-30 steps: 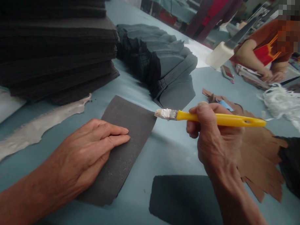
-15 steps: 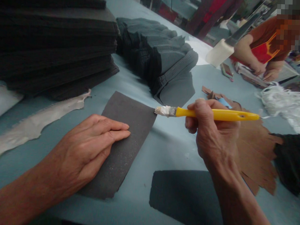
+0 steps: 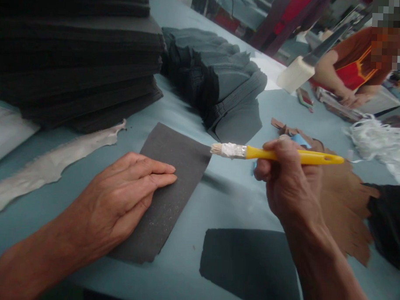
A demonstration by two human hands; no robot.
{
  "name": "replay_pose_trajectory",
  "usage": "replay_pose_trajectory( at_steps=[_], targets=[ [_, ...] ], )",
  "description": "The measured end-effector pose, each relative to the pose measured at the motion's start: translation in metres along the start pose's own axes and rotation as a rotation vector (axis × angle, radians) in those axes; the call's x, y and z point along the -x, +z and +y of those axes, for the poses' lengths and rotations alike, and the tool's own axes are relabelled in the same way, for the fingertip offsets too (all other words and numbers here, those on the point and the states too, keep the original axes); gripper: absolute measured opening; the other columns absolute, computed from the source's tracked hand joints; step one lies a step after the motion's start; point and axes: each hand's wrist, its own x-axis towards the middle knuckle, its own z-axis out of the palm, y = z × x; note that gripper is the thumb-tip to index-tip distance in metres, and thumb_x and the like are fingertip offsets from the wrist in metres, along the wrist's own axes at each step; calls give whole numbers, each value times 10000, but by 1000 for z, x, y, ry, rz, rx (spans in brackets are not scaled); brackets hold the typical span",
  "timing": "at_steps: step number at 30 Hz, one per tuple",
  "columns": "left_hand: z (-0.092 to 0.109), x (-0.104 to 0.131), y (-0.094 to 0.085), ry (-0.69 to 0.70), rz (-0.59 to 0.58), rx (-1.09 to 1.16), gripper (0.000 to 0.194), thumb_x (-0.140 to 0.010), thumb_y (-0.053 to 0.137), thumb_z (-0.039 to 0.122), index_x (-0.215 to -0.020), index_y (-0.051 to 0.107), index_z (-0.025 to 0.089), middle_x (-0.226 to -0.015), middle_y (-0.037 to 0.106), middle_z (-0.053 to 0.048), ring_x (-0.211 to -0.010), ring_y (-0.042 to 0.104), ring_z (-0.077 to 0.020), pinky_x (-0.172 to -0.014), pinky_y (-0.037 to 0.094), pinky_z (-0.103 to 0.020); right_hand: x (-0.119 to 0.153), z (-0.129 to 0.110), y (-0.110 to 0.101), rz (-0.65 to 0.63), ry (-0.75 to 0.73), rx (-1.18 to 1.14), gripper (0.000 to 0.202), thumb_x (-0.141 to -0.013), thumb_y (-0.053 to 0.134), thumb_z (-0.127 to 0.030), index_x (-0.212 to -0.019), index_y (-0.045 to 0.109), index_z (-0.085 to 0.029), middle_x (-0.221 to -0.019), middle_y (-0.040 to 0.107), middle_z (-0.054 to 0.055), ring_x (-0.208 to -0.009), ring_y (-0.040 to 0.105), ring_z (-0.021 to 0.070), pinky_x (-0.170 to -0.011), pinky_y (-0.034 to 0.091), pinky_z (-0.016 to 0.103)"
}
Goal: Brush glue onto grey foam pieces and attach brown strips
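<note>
My left hand (image 3: 133,191) lies flat with fingers stretched out, pressing on a dark grey rectangular sheet (image 3: 183,149) on the table. White specks dot the sheet's lower part. In my right hand (image 3: 287,179), thumb and fingers wrap round the yellow handle of a paintbrush (image 3: 259,153). White matter covers its ferrule, and the bristles point left at the sheet's far right corner; whether they touch it I cannot tell. Below my right hand lies a second dark piece (image 3: 245,261), partly hidden by my forearm.
Tall stacks of black sheets (image 3: 75,62) stand at the far left, beside a heap of dark grey pieces (image 3: 235,81). A pale strip (image 3: 61,162) lies left. Brown pieces (image 3: 342,207) and white cords (image 3: 380,139) are on the right. A co-worker (image 3: 350,67) leans over the table's far side.
My right hand has tilted the brush and shifted slightly right, drawing the bristles a little along the sheet's corner. My left hand stays in place on the sheet. The whole view has shifted slightly.
</note>
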Motion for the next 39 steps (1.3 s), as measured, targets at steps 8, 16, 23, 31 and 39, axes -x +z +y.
replay_pose_trajectory(
  at_steps=[8,16,23,31,39],
  targets=[
    [-3,7,7,-50,51,50,383,-1050,453,148,-1318,648,341,-1336,727,53,-1214,651,-178,-1092,484,-314,-17,4,-13,-94,582,-417,542,-660,981,-393,-734,466,-241,-471,265,-184,-369,188,36,-363,289,143],
    [-6,10,10,-40,55,56,411,-1036,462,154,-1344,638,361,-1358,724,54,-1200,665,-213,-1104,480,-361,-13,5,-10,29,761,-572,457,-806,884,-270,-720,438,-222,-485,349,-172,-357,261,15,-377,308,115],
    [-6,11,11,-12,50,40,409,-1043,448,143,-1361,615,338,-1364,712,49,-1219,645,-199,-1118,452,-346,-10,12,-13,-73,493,-327,530,-701,950,-495,-778,492,-241,-486,319,-169,-375,263,43,-389,330,156],
    [-7,11,10,-32,54,66,411,-1023,475,134,-1347,638,327,-1362,715,41,-1207,653,-211,-1104,469,-353,-4,6,2,119,49,-47,341,-831,842,-498,-774,641,-229,-486,475,-94,-388,412,73,-389,335,201],
    [-7,9,11,-26,51,57,408,-1019,472,138,-1337,648,322,-1349,728,34,-1200,666,-224,-1087,489,-371,-4,0,12,38,-108,110,300,-986,703,-389,-743,668,-218,-503,528,-59,-398,451,83,-386,364,215]
  ],
)
